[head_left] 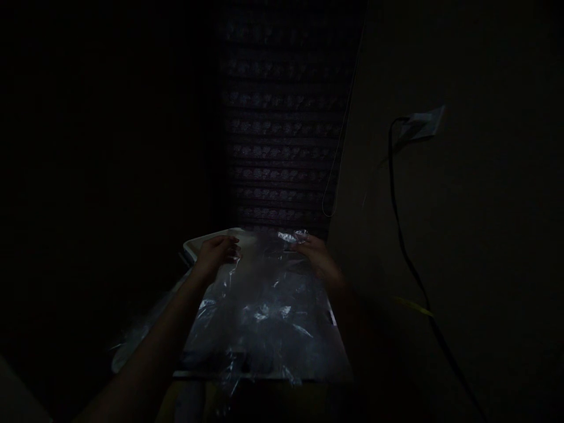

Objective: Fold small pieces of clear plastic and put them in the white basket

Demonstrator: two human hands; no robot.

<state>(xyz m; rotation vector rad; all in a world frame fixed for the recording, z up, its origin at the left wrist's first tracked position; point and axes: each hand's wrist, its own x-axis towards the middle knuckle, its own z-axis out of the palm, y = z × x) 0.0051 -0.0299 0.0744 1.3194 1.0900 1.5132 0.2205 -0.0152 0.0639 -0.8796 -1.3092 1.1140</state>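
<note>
The view is very dark. A clear, crinkled plastic sheet [264,311] spreads over a pale flat surface, with bright glints along its folds. At the sheet's upper left, my left hand [219,254] has its fingers curled on the plastic. My right hand [314,249] pinches the upper right part of the same plastic, where it bunches up shiny. The sheet's lower edge hangs over the near side of the surface. What lies beneath the plastic is too dim to make out.
A patterned, ribbed blind [282,129] hangs behind, with a thin looped cord [328,212] at its right. On the right wall is an outlet plate [423,124], and a dark cable [399,226] runs down from it. A pale rim [194,242] shows at the surface's far left corner.
</note>
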